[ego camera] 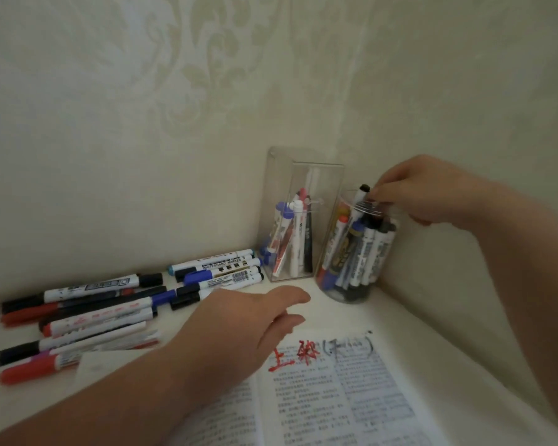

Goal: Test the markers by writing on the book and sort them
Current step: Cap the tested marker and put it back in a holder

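Observation:
An open book [335, 397] with printed text lies at the front; red and grey marker scribbles cross its top. My left hand [239, 323] hovers relaxed over the book's upper left corner, holding nothing. My right hand [422, 191] is above the round clear jar [355, 252] of markers in the corner, its fingertips pinching a black-capped marker [363, 196] that sticks up out of the jar. A square clear holder [297, 220] with several markers stands just left of the jar. Loose markers [87, 310] lie on the white table at the left.
Patterned walls close in behind and on the right, forming a corner around the two containers. A second group of loose whiteboard markers [223, 268] lies by the square holder. A slip of white paper [103, 365] rests near the book's left page.

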Tool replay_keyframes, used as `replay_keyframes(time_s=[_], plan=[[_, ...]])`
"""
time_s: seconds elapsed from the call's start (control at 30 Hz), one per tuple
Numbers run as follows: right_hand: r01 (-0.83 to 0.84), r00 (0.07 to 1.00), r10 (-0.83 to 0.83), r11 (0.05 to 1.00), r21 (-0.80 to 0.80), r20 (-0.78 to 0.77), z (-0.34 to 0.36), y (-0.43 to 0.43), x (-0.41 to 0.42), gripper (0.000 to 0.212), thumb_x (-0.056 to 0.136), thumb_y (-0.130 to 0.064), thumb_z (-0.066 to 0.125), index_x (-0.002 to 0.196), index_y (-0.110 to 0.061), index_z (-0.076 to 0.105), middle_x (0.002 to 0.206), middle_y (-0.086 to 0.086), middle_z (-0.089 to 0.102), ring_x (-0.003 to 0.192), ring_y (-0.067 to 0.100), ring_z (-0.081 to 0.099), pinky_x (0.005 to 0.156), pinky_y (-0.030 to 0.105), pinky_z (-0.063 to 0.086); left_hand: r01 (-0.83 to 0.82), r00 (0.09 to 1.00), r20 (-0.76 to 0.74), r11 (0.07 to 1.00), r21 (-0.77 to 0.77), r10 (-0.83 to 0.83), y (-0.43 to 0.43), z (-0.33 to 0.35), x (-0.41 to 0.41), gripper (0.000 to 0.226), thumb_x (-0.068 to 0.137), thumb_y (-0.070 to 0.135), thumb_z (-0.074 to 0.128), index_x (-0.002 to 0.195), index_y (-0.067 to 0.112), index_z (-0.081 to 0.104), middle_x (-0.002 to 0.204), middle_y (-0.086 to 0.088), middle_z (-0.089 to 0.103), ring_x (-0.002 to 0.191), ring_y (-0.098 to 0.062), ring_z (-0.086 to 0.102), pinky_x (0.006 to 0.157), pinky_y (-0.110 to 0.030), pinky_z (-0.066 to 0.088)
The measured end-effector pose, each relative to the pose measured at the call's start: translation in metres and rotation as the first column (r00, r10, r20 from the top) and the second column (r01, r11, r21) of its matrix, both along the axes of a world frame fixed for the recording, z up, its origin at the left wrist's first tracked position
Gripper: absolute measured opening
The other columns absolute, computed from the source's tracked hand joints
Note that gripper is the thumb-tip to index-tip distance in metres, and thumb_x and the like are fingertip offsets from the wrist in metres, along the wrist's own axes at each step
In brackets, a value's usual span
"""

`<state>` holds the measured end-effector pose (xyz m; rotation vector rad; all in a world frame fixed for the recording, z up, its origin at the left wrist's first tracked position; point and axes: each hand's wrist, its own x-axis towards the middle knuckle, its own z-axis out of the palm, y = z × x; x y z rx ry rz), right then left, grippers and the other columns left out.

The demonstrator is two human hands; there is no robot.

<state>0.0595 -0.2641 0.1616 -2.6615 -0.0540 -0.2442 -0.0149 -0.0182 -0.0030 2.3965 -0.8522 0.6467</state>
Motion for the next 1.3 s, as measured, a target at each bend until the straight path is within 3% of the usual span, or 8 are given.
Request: replay_keyframes(time_s=[0.17,0.3,0.57,0.67,0.77,0.97,1.17,1.3], plan=[[-0.047,0.995,0.032,0.985,-0.163,-0.095,0.009,-0.006,-0.002,0.021,0.088,-0.016,0.054,0.086,-0.008,0.074,0.046,0.004,0.057,0.046,0.022,0.047,0.050,0.026,0.037,0.106,0.992,0.060,0.989,0.103,-0.113,0.000,-0.011,0.007,0.033,0.093,0.014,0.057,0.118,0.036,0.056,0.115,0.018,0.065,0.091,-0.007,0.068,0.070,-0.031,0.058],[-0.102,0.978,0.034,0.939,-0.330,-0.208,0.002,-0.004,0.001,0.023,0.085,-0.009,0.055,0.086,-0.019,0.076,0.079,0.007,0.070,0.055,0.020,0.066,0.068,0.039,0.059,0.182,0.982,0.028,0.975,0.126,-0.187,-0.001,-0.011,0.006,0.022,0.099,0.022,0.050,0.115,0.032,0.061,0.114,0.019,0.060,0.091,-0.003,0.063,0.071,-0.028,0.054],[-0.098,0.984,0.030,0.915,-0.391,-0.176,-0.008,-0.005,0.006,0.021,0.084,-0.011,0.059,0.084,-0.022,0.076,0.078,0.009,0.073,0.067,0.025,0.071,0.064,0.032,0.057,0.190,0.981,0.008,0.976,0.107,-0.192,-0.004,-0.011,0.007,0.021,0.100,0.024,0.049,0.111,0.030,0.067,0.110,0.018,0.062,0.089,-0.002,0.062,0.072,-0.024,0.052],[-0.050,0.999,0.052,0.945,-0.323,-0.004,0.000,-0.013,0.000,0.018,0.084,-0.012,0.063,0.080,-0.024,0.076,0.075,-0.004,0.070,0.077,0.016,0.067,0.063,0.027,0.050,0.181,0.983,0.000,0.978,0.101,-0.182,-0.003,-0.011,0.007,0.022,0.101,0.026,0.048,0.111,0.031,0.067,0.108,0.019,0.063,0.089,0.000,0.062,0.072,-0.024,0.052],[-0.025,0.959,0.080,0.979,-0.201,0.271,0.018,-0.024,-0.013,0.015,0.086,-0.014,0.063,0.086,-0.023,0.074,0.056,-0.024,0.061,0.056,-0.003,0.057,0.057,0.021,0.039,0.147,0.989,0.005,0.987,0.066,-0.148,-0.003,-0.011,0.008,0.021,0.102,0.028,0.049,0.112,0.031,0.067,0.109,0.020,0.063,0.090,0.002,0.062,0.075,-0.024,0.053],[-0.165,0.547,0.015,0.982,0.091,0.837,0.020,-0.040,-0.049,0.009,0.091,-0.032,0.066,0.091,-0.039,0.060,0.087,-0.012,0.060,0.059,0.002,0.054,0.055,0.013,0.039,0.024,0.998,-0.066,1.000,0.010,-0.023,-0.004,-0.005,0.001,0.027,0.100,0.056,0.042,0.120,0.045,0.056,0.106,0.037,0.054,0.072,0.010,0.056,0.068,-0.005,0.040],[-0.572,0.739,0.345,0.775,0.269,0.578,-0.079,0.005,-0.065,0.014,0.087,-0.008,0.074,0.087,-0.021,0.068,0.082,-0.009,0.064,0.073,0.015,0.068,0.064,0.031,0.054,0.058,0.991,-0.115,0.997,-0.048,-0.063,-0.010,0.006,-0.010,0.043,0.095,0.072,0.032,0.132,0.051,0.041,0.113,0.037,0.049,0.098,0.008,0.052,0.065,-0.008,0.042],[-0.666,0.699,0.406,0.670,0.329,0.589,-0.134,0.020,-0.064,0.013,0.088,-0.012,0.073,0.094,-0.023,0.070,0.092,-0.002,0.062,0.081,0.027,0.064,0.063,0.036,0.054,0.037,0.978,-0.202,0.996,-0.077,-0.052,-0.018,0.000,-0.007,0.026,0.097,0.065,0.038,0.122,0.062,0.038,0.112,0.035,0.053,0.099,0.010,0.055,0.080,-0.005,0.042]])
